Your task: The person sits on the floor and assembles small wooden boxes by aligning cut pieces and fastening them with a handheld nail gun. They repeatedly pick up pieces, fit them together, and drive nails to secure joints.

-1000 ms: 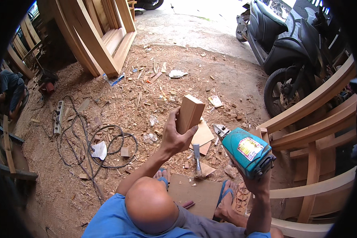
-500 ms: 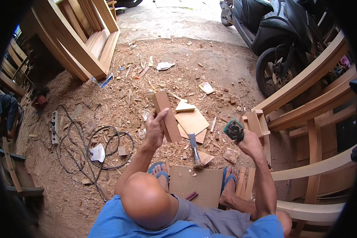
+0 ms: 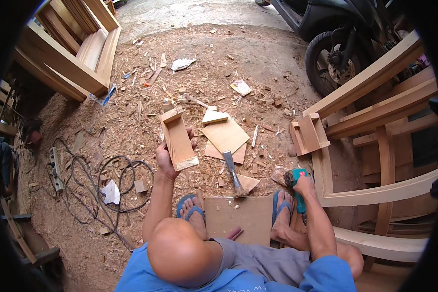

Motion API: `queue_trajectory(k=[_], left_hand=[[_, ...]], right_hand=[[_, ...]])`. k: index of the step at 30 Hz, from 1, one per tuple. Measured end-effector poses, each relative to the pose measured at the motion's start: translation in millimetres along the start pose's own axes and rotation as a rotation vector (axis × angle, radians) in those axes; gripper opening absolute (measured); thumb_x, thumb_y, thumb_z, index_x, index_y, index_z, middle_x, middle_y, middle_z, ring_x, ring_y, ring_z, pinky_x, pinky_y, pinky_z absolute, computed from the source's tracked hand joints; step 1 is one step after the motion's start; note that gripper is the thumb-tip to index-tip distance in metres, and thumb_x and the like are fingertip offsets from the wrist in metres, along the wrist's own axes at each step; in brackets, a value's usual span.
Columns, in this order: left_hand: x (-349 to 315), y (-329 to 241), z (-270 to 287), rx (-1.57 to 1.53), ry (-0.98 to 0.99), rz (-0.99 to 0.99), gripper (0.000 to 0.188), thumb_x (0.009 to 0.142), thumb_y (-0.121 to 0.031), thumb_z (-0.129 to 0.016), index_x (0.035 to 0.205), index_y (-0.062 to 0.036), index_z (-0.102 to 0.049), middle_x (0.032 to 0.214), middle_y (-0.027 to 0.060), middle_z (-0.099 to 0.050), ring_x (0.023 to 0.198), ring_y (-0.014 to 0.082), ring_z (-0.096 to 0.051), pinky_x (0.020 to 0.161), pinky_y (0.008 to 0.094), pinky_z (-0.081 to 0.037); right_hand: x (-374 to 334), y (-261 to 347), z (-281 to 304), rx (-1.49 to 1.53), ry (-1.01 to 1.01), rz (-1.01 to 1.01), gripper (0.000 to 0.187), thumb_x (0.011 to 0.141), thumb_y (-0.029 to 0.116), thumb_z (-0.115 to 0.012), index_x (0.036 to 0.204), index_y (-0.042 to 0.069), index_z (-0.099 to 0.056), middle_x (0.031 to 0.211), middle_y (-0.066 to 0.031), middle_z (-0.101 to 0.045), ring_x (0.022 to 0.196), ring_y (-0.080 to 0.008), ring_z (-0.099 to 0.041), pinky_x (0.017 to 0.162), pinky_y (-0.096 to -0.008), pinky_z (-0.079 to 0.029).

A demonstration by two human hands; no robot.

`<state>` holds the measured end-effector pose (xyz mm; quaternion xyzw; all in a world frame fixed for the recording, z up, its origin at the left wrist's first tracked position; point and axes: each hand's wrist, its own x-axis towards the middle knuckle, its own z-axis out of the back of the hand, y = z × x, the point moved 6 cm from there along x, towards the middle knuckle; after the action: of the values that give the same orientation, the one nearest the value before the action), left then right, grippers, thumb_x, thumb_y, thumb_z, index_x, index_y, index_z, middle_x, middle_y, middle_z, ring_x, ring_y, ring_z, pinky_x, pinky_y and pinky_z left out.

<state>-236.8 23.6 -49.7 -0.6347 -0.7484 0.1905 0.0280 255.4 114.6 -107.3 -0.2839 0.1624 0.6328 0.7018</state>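
Note:
My left hand [image 3: 166,158] grips a small wooden piece [image 3: 179,138] from behind, with a raised block at each end. It is held above the shavings, its hollow side facing up. My right hand [image 3: 304,185] is closed round a green corded-style power tool [image 3: 299,202] with a dark head, low beside my right foot; its exact kind I cannot make out. Between my feet lies a flat board [image 3: 238,219] with a dark reddish stick [image 3: 235,233] on it. A wide-bladed chisel [image 3: 232,171] rests at the board's far edge.
Thin wooden offcuts [image 3: 226,134] lie on the shavings ahead. A similar wooden piece [image 3: 306,136] sits by curved frames [image 3: 384,187] on the right. A motorbike wheel [image 3: 328,63] stands behind. Left are a black cable [image 3: 102,194], a power strip [image 3: 56,168] and a door-like frame [image 3: 78,73].
My left hand has turned the wooden piece, so its hollow side and end blocks now show, and shifted left. My right hand has lowered and tilted the power tool, showing its green body.

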Motion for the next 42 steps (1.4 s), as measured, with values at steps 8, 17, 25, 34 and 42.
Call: queue_trajectory(k=[8,17,25,34,42], left_hand=[[1.8,-8.0,18.6,0.308,-0.092,-0.094,0.056,0.101,-0.048,-0.040,0.129,-0.0004,-0.045,0.102,0.0220,-0.067,0.082,0.0271,-0.071,0.069,0.0374,-0.061],[-29.5,4.9,97.5,0.551,-0.484,-0.042,0.044,0.093,-0.020,-0.062,0.129,0.0000,-0.046,0.107,0.0094,-0.061,0.095,0.0189,-0.063,0.084,0.0335,-0.053],[-33.6,46.5,112.8,0.570,-0.519,0.117,0.048,0.090,-0.019,-0.063,0.129,0.0013,-0.045,0.107,0.0128,-0.061,0.093,0.0205,-0.064,0.083,0.0339,-0.055],[-30.7,45.0,97.1,0.522,-0.493,0.140,0.051,0.089,-0.017,-0.064,0.131,0.0029,-0.043,0.109,0.0148,-0.062,0.092,0.0226,-0.068,0.081,0.0340,-0.058],[-26.6,46.1,76.6,0.178,-0.450,0.243,0.047,0.094,-0.032,-0.056,0.125,0.0018,-0.046,0.101,0.0191,-0.065,0.097,0.0318,-0.068,0.079,0.0433,-0.060]], right_hand=[[12.8,141.9,96.4,0.280,-0.235,0.439,0.031,0.083,0.030,-0.066,0.101,0.005,-0.072,0.103,-0.0237,-0.069,0.098,-0.0393,-0.067,0.087,-0.0477,-0.052],[40.5,248.7,47.7,0.495,-0.329,0.462,0.052,0.086,0.028,-0.069,0.126,-0.001,-0.054,0.125,-0.0245,-0.056,0.114,-0.0384,-0.055,0.099,-0.0433,-0.044],[68.5,346.2,76.5,0.410,-0.553,0.749,0.061,0.087,0.031,-0.068,0.135,0.001,-0.047,0.136,-0.0245,-0.049,0.126,-0.0377,-0.047,0.107,-0.0488,-0.036],[63.4,387.4,93.9,0.255,-0.585,0.943,0.060,0.079,0.031,-0.079,0.129,0.004,-0.058,0.112,-0.0138,-0.066,0.111,-0.0295,-0.057,0.105,-0.0471,-0.034],[7.6,285.4,65.1,1.968,0.359,0.538,0.044,0.083,0.009,-0.074,0.121,0.000,-0.054,0.110,-0.0121,-0.063,0.100,-0.0225,-0.065,0.086,-0.0388,-0.056]])
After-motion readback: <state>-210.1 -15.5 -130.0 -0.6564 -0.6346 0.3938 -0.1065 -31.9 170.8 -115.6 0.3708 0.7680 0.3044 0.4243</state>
